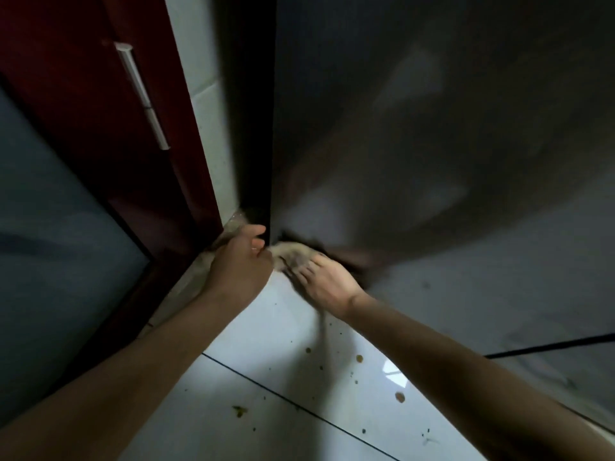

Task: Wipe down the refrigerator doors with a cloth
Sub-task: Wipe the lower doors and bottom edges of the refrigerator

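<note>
The right hand (327,281) lies flat, fingers spread, pressing the cloth (293,256) at the foot of the refrigerator door (399,144), likely to scrub its lowest strip. Just beside it, the left hand (241,264) curls at the door's corner; whether it pinches the cloth I cannot tell. Crumbs dot the floor (283,377) beneath.

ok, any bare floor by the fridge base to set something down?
Bare: the floor tile between the forearms; also the nearer tile past the grout line, bar one green scrap. Crowded: left hand, right hand and cloth at the foot of the refrigerator door; crumbs beside the right forearm; a black cable further right.
</note>
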### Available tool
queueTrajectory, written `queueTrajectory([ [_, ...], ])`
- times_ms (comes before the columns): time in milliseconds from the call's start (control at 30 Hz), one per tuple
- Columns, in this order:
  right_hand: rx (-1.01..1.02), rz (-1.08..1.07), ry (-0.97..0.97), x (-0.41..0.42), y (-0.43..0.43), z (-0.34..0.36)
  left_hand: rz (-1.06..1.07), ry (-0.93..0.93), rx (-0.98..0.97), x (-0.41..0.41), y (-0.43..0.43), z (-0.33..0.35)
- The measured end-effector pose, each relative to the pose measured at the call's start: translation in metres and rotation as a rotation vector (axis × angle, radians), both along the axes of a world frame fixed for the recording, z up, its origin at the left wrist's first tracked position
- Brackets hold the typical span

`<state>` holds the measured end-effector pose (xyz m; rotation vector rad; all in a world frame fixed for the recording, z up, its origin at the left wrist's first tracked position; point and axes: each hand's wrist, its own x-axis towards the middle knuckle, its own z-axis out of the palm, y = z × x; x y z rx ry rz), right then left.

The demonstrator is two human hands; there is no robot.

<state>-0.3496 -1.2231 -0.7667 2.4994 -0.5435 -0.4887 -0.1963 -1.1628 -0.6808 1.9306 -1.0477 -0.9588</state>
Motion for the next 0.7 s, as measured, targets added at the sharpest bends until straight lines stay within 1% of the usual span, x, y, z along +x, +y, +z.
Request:
queueTrajectory([
  [33, 0.001, -0.018, -0.01, 0.015, -0.004, 0.008, -0.015, -0.003, 0.008, -0.002, 0.0, 0.001],
  [67, -0.022, -0.039, -0.068, 0.025, -0.004, 0.017, -0.028, -0.005, 0.01, -0.004, 0.0, 0.002],
  [100, -0.042, -0.04, -0.07, 0.027, -0.002, 0.023, -0.03, -0.003, 0.014, -0.005, -0.002, 0.002],
  [133, -0.076, -0.011, 0.005, 0.021, -0.001, 0.014, -0.027, -0.006, 0.011, -0.007, -0.003, 0.003],
  [167, -0.028, -0.04, 0.137, 0.007, 0.002, 0.009, -0.022, -0.01, 0.005, -0.007, -0.004, 0.003],
  [200, -0.022, -0.011, 0.159, -0.014, 0.007, 0.005, -0.023, -0.013, 0.002, -0.009, -0.004, 0.003],
  [233, -0.035, -0.017, 0.105, -0.036, 0.013, 0.009, -0.029, -0.014, 0.014, -0.012, -0.005, 0.001],
  [267, -0.005, -0.011, 0.027, -0.059, 0.016, 0.011, -0.046, -0.02, 0.024, -0.015, -0.005, 0.0],
  [300, 0.042, 0.01, 0.049, -0.087, 0.021, 0.005, -0.064, -0.014, 0.036, -0.018, -0.006, -0.004],
  [333, 0.096, -0.029, 0.089, -0.111, 0.031, 0.005, -0.081, -0.001, 0.046, -0.022, -0.005, -0.007],
  [367, 0.071, -0.089, 0.134, -0.127, 0.036, 0.015, -0.091, 0.017, 0.05, -0.026, -0.004, -0.01],
  [400, 0.021, -0.054, 0.167, -0.141, 0.039, 0.023, -0.094, 0.025, 0.054, -0.029, -0.003, -0.012],
  [433, 0.034, -0.003, 0.191, -0.15, 0.041, 0.028, -0.095, 0.025, 0.058, -0.033, -0.003, -0.014],
  [467, 0.062, 0.006, 0.256, -0.15, 0.043, 0.032, -0.098, 0.017, 0.065, -0.036, -0.002, -0.014],
  [533, -0.006, -0.028, 0.223, -0.139, 0.041, 0.036, -0.105, -0.007, 0.061, -0.039, -0.003, -0.011],
  [567, -0.048, -0.055, 0.155, -0.126, 0.035, 0.037, -0.115, -0.018, 0.053, -0.04, -0.004, -0.009],
  [633, -0.106, 0.025, 0.042, -0.1, 0.022, 0.029, -0.131, -0.035, 0.048, -0.042, -0.007, -0.007],
  [700, -0.035, -0.027, -0.008, -0.065, 0.013, 0.031, -0.123, -0.082, 0.04, -0.046, -0.007, -0.002],
])
